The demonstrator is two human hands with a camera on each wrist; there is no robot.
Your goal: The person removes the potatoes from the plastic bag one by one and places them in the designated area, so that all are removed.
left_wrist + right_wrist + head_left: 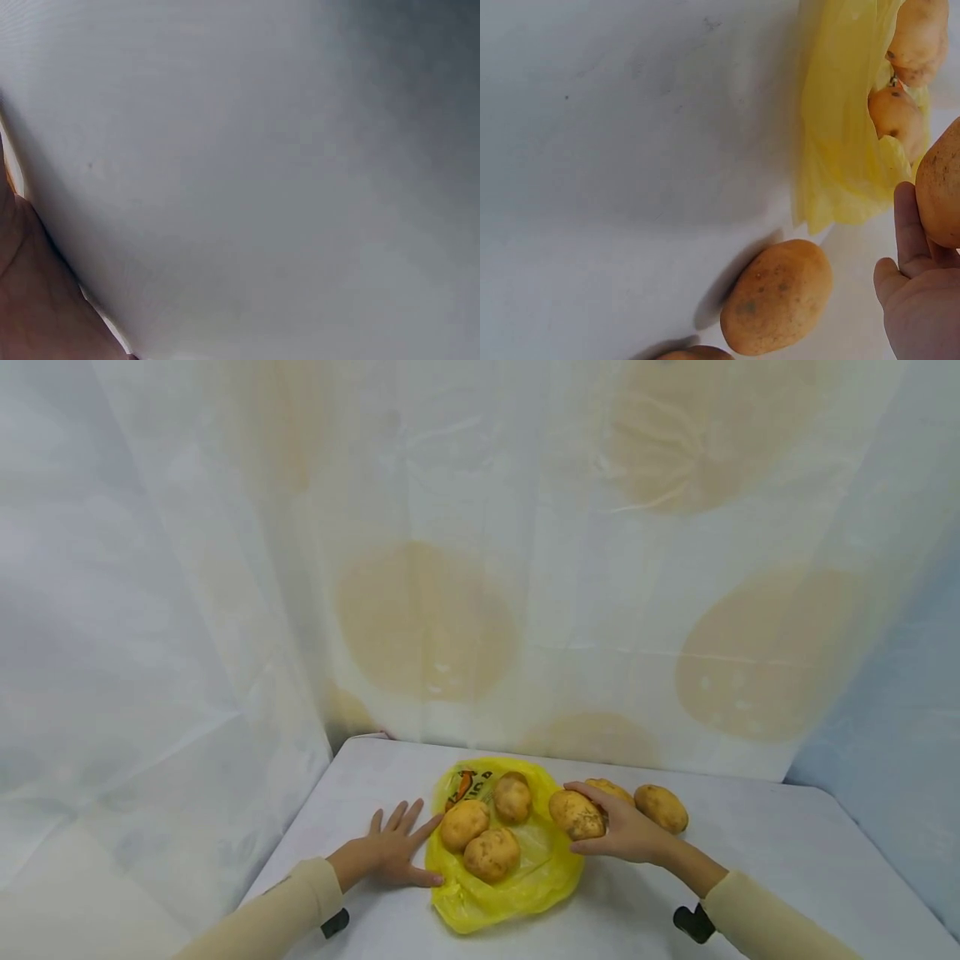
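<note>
A yellow plastic bag (536,881) with dark and orange print lies spread on the table, with three potatoes (492,854) on it. My left hand (393,850) rests on the table at the bag's left edge, fingers spread, the thumb tip touching the plastic. Just off the bag's right side, my right hand (626,831) grips a potato (576,815) between fingers and thumb. The right wrist view shows this held potato (941,187) partly cut off by the frame edge. Only part of the left palm (37,292) appears in the left wrist view.
Behind the right hand lie two more potatoes, one partly hidden (609,789) and one farther right (662,808). The white table (780,860) meets a hanging white sheet (480,718) with tan spots at the back. Sheets also hang left and right.
</note>
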